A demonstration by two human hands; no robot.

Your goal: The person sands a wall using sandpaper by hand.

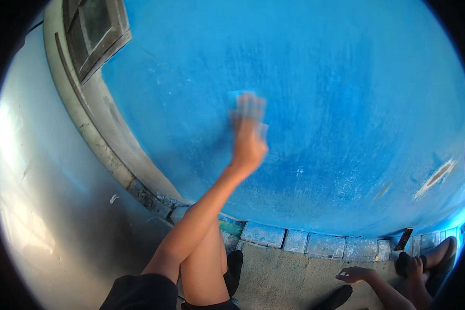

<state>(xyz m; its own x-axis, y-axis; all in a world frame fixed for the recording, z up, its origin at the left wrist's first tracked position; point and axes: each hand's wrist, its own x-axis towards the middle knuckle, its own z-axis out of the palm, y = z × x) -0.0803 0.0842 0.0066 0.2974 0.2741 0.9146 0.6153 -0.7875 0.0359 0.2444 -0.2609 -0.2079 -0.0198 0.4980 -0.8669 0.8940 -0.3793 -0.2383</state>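
Note:
My left hand (250,128) is pressed against the blue painted wall (317,116), palm inward and fingers upward. Motion blurs it. Under the fingers is a thin pale blue sheet or pad (264,131); one edge shows above the fingertips and a corner beside the thumb. Its exact kind cannot be told. Darker blue, streaky patches and small white scuffs mark the paint around the hand. My left forearm crosses in front of my bent leg (203,267). My right hand is out of view.
A smooth, shiny grey surface (62,186) curves along the left, below a wooden window frame (100,58). Stone blocks (263,233) line the wall's foot above a rough concrete floor (279,271). At lower right are another person's hand (356,274), second hand (414,267) and leg.

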